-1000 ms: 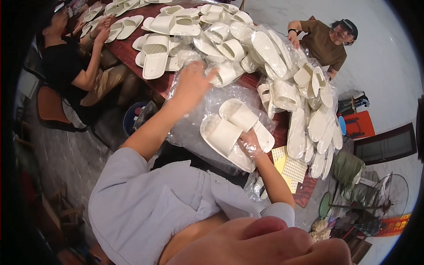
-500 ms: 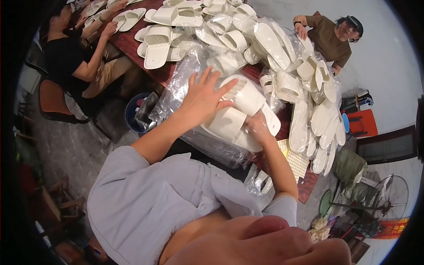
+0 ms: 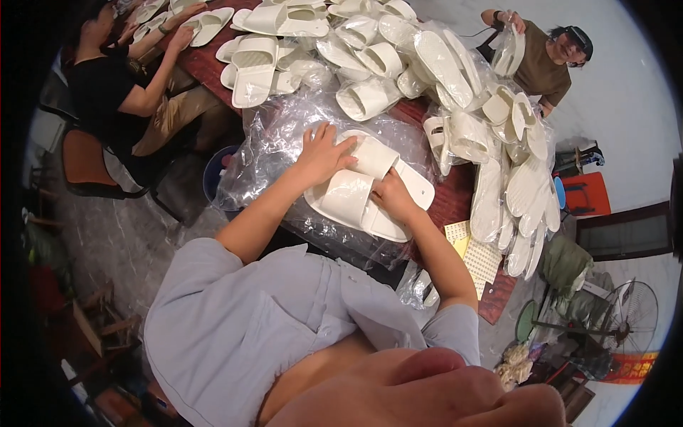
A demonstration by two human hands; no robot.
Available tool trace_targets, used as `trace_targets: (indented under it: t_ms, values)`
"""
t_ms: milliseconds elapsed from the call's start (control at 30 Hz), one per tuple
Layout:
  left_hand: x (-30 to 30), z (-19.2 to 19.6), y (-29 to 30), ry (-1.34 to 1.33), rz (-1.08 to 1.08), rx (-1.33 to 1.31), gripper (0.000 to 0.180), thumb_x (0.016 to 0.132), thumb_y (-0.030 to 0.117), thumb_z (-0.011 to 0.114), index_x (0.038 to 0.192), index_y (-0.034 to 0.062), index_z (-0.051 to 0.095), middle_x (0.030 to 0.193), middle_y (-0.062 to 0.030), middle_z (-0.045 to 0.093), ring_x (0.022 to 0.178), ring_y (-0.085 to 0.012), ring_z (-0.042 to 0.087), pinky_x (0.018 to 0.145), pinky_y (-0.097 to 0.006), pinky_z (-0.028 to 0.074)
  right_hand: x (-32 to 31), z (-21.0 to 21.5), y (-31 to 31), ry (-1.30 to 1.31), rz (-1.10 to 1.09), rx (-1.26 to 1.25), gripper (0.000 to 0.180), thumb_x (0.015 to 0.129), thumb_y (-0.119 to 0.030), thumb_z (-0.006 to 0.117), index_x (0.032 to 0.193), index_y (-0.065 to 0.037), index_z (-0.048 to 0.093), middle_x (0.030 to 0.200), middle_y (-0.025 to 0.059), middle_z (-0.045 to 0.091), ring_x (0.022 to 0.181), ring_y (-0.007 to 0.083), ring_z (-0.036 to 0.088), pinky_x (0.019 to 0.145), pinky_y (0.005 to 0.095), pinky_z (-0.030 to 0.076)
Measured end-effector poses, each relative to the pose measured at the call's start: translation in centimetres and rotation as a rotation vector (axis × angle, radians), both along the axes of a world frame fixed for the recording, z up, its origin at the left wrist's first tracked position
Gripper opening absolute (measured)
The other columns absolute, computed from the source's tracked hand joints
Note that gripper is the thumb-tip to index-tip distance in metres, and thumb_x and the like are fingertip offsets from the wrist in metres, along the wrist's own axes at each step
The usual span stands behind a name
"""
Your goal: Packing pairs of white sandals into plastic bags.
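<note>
A pair of cream-white slide slippers [image 3: 340, 197] lies side by side in front of me, on a pile of clear plastic bags [image 3: 267, 153]. The toe ends point left. My left hand [image 3: 324, 155] rests at the toe of the farther slipper, fingers apart and thumb near its strap. My right hand [image 3: 395, 195] is closed at the straps' openings between the two slippers, its fingertips partly hidden beneath the straps. Whether the pair is inside a bag I cannot tell.
Bagged white slippers [image 3: 437, 64] heap across the dark red table [image 3: 455, 196], more at its right [image 3: 526, 185]. Sticker sheets [image 3: 480, 263] lie near its right corner. One co-worker [image 3: 107, 85] sits left; another [image 3: 548, 67] stands across, holding bagged slippers [image 3: 509, 50]. A blue bin [image 3: 217, 174] stands below.
My hands and the slipper pair have shifted left and down onto the plastic bags. My left fingers are less widely spread. Across the table, the co-worker has raised a bagged pair.
</note>
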State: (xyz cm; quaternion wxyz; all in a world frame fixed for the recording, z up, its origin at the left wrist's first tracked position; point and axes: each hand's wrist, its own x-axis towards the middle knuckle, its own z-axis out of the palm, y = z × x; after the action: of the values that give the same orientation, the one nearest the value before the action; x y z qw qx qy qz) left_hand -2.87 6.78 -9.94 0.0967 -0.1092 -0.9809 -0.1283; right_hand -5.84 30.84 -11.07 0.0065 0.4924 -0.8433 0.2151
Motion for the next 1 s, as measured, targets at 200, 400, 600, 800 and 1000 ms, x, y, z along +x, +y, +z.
trace_targets:
  t_ms: [200,400,600,800,1000]
  values:
    - [0.1,0.0,0.4,0.092,-0.101,0.136,0.053,0.093,0.051,0.056,0.138,0.0238,0.054,0.136,-0.0249,0.045,0.136,-0.0446,0.033,0.104,-0.065,0.026,2.3,4.0,1.8,0.030,-0.091,-0.028,0.010,0.074,-0.012,0.070,0.083,-0.009,0.072,0.074,0.0135,0.067,0.086,0.0321,0.065,0.096,0.0467,0.043]
    - [0.0,3.8,2.8,0.229,-0.172,0.197,0.055,0.092,0.047,0.060,0.142,0.0266,0.050,0.135,-0.0210,0.047,0.135,-0.0403,0.035,0.106,-0.062,0.026,4.4,7.0,5.8,0.060,-0.292,-0.166,0.038,0.066,0.001,0.070,0.103,-0.010,0.074,0.114,0.0165,0.068,0.113,0.0400,0.058,0.100,0.0470,0.044]
    - [-0.4,6.1,6.3,0.316,-0.276,0.213,0.055,0.094,0.054,0.054,0.143,0.0299,0.048,0.136,-0.0227,0.046,0.136,-0.0403,0.034,0.108,-0.062,0.022,6.5,9.5,9.8,0.184,-0.403,-0.100,0.038,0.072,0.003,0.067,0.108,-0.006,0.073,0.117,0.0199,0.066,0.115,0.0404,0.058,0.097,0.0456,0.046]
    - [-2.0,0.3,8.3,0.183,-0.286,0.173,0.058,0.093,0.060,0.049,0.143,0.0307,0.048,0.140,-0.0236,0.044,0.138,-0.0405,0.032,0.109,-0.064,0.018,7.2,7.0,12.4,0.105,-0.504,-0.022,0.036,0.065,0.002,0.068,0.099,-0.007,0.073,0.106,0.0167,0.068,0.109,0.0410,0.057,0.099,0.0498,0.043]
    - [-2.3,-3.3,7.8,0.207,-0.279,0.082,0.058,0.093,0.060,0.050,0.142,0.0291,0.051,0.139,-0.0225,0.045,0.135,-0.0426,0.035,0.109,-0.063,0.020,8.6,7.0,14.6,0.162,-0.437,0.152,0.031,0.068,0.003,0.064,0.096,-0.004,0.072,0.099,0.0206,0.068,0.103,0.0429,0.057,0.102,0.0495,0.042]
